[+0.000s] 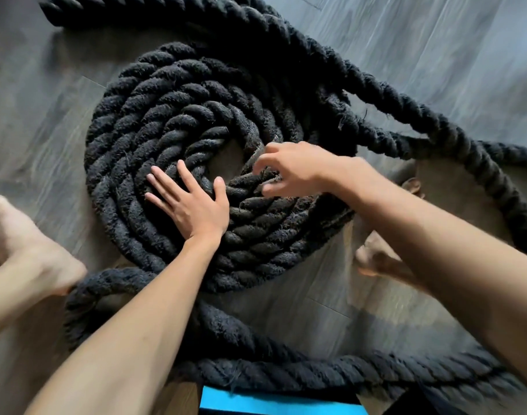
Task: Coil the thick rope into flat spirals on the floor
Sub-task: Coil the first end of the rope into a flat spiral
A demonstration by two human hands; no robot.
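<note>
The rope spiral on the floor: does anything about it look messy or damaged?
Yes. The rope spiral isn't closed: a gap of bare floor shows at its centre, where the right hand grips the inner turns, which bunch up instead of lying flat. Frayed fibres stick out of the strand at right.

Seen from a head-worn camera, a person at work: the left forearm (130,319), lower left of the frame, and the right forearm (430,244), lower right, are uncovered from wrist to frame edge; the left grip (193,205) and right grip (295,172), at centre, show bare fingers with short nails; the left foot (20,244), at the left edge, and the right foot (379,262), right of centre, are unshod; whether the bright blue strip (274,404) at the bottom edge is clothing cannot be told.
</note>
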